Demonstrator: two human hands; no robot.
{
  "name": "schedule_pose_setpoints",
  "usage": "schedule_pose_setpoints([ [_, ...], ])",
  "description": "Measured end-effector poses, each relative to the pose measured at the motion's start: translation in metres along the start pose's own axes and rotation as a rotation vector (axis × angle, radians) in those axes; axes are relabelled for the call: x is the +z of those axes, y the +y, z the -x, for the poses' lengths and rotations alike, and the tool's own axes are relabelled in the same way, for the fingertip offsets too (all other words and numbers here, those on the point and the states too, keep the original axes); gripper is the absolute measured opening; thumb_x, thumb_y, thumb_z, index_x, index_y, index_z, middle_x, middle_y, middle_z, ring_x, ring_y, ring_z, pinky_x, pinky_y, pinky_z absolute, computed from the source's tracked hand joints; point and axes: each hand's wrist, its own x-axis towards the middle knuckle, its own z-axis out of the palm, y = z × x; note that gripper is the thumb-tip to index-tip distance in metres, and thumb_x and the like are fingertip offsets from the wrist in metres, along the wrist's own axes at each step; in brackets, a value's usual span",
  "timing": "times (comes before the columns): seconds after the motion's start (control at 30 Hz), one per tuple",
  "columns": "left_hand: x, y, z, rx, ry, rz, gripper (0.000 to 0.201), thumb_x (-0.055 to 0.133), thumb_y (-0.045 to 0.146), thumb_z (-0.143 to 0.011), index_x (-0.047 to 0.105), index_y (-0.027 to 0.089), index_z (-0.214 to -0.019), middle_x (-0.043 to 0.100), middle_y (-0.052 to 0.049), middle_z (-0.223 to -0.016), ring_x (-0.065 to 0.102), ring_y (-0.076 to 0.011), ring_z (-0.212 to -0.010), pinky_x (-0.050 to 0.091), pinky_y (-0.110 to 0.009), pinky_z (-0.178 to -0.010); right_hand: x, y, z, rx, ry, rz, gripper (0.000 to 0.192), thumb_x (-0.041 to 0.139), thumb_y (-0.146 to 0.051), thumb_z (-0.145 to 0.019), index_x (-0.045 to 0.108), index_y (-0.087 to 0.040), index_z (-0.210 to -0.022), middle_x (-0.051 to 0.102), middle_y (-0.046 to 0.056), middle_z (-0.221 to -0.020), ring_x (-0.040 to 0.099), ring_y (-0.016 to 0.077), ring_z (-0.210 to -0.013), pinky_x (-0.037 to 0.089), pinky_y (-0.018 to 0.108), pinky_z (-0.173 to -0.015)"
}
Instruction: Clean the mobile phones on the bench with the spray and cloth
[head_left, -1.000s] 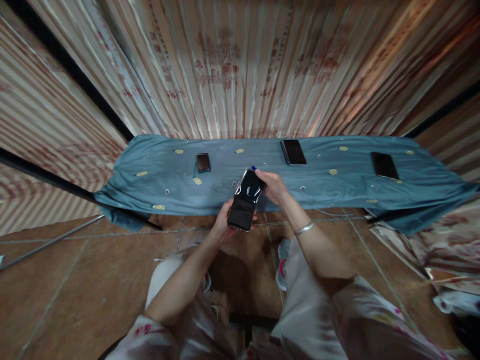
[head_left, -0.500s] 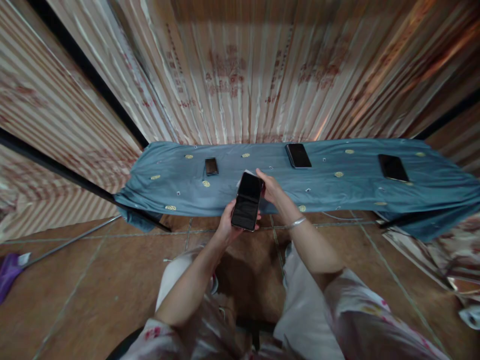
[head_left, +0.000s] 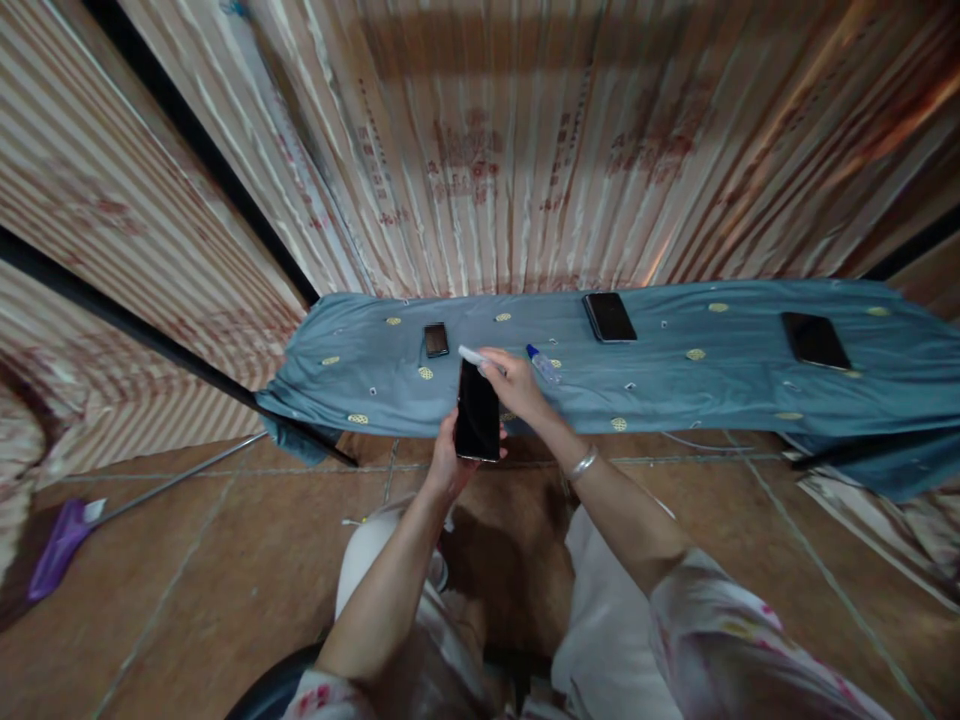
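My left hand [head_left: 448, 466] holds a black phone [head_left: 478, 422] upright by its lower end, dark screen towards me, in front of the table's near edge. My right hand [head_left: 512, 387] is at the phone's top edge, its fingers pinching a small white piece [head_left: 472, 355] against that edge; I cannot tell what the piece is. A small clear bottle with a blue cap [head_left: 541, 362] lies on the blue cloth just right of my right hand, apart from it.
A long table under a blue cloth [head_left: 720, 385] carries a small dark phone [head_left: 436, 340], a second phone [head_left: 609, 316] and a third [head_left: 815, 340]. Striped curtains hang behind. A purple mop [head_left: 58, 547] lies on the tiled floor at left.
The phone has turned upright in my left hand. My right hand has moved to its top edge with the white piece. The blue-capped bottle now lies in view on the cloth.
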Motion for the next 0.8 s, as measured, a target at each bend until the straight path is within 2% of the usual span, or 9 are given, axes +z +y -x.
schedule_pose_setpoints([
  [0.07,0.002,0.001,0.001,0.014,0.047,0.024,0.043,0.034,0.039,-0.096,0.063,0.011,-0.110,0.072,-0.011,-0.078,0.070,-0.0235,-0.068,0.058,-0.036,-0.058,0.007,-0.007,0.014,-0.150,-0.153,0.225,0.035,0.051,-0.032,-0.093,0.067,-0.017,-0.121,0.062,0.012,-0.136,0.052,0.0248,-0.131,0.036,0.044,-0.115],
  [0.17,0.005,0.003,0.003,0.063,0.143,0.083,0.036,0.039,0.035,-0.094,0.065,0.014,-0.107,0.072,-0.007,-0.078,0.071,-0.0226,-0.074,0.058,-0.035,-0.065,0.013,-0.019,0.033,-0.238,-0.307,0.415,0.047,0.044,-0.032,-0.097,0.052,-0.013,-0.139,0.048,0.016,-0.148,0.037,0.0244,-0.143,0.030,0.045,-0.119],
  [0.3,0.006,0.008,0.002,0.121,0.266,0.149,0.032,0.045,0.035,-0.092,0.067,0.016,-0.106,0.072,-0.005,-0.079,0.070,-0.0199,-0.077,0.056,-0.029,-0.067,0.016,-0.031,0.053,-0.307,-0.350,0.538,0.048,0.040,-0.029,-0.099,0.045,-0.014,-0.145,0.045,0.015,-0.151,0.031,0.0262,-0.146,0.027,0.051,-0.119],
  [0.4,0.006,0.010,0.002,0.116,0.272,0.164,0.033,0.044,0.036,-0.093,0.068,0.017,-0.106,0.072,-0.004,-0.078,0.069,-0.0176,-0.072,0.055,-0.027,-0.065,0.015,-0.033,0.059,-0.354,-0.352,0.540,0.046,0.040,-0.027,-0.099,0.049,-0.014,-0.142,0.050,0.013,-0.148,0.031,0.0265,-0.146,0.030,0.051,-0.117],
  [0.53,0.007,0.008,0.002,0.104,0.207,0.120,0.032,0.045,0.037,-0.093,0.067,0.016,-0.104,0.072,-0.005,-0.076,0.069,-0.0185,-0.069,0.056,-0.028,-0.063,0.009,-0.021,0.051,-0.317,-0.285,0.446,0.042,0.038,-0.019,-0.096,0.060,-0.017,-0.132,0.060,0.012,-0.138,0.049,0.0222,-0.134,0.038,0.045,-0.113],
  [0.63,0.008,0.005,0.002,0.073,0.122,0.077,0.035,0.042,0.037,-0.093,0.065,0.014,-0.106,0.073,-0.008,-0.079,0.071,-0.0222,-0.074,0.058,-0.033,-0.065,0.003,-0.007,0.040,-0.224,-0.195,0.317,0.036,0.042,-0.019,-0.093,0.069,-0.019,-0.117,0.068,0.010,-0.126,0.059,0.0222,-0.121,0.043,0.042,-0.109],
  [0.73,0.008,0.004,0.001,0.020,0.085,0.035,0.045,0.036,0.042,-0.094,0.064,0.009,-0.108,0.073,-0.013,-0.081,0.071,-0.0245,-0.072,0.059,-0.037,-0.062,-0.009,0.009,0.026,0.024,-0.021,0.130,0.029,0.051,-0.026,-0.089,0.074,-0.021,-0.106,0.076,0.005,-0.101,0.069,0.0218,-0.094,0.054,0.038,-0.089],
  [0.8,0.008,0.004,0.001,0.006,0.093,0.025,0.049,0.034,0.044,-0.095,0.064,0.007,-0.108,0.073,-0.015,-0.080,0.071,-0.0248,-0.070,0.058,-0.037,-0.060,-0.019,0.019,0.016,0.185,0.122,0.002,0.029,0.053,-0.033,-0.087,0.075,-0.019,-0.100,0.075,0.003,-0.084,0.069,0.0217,-0.081,0.055,0.037,-0.080],
])
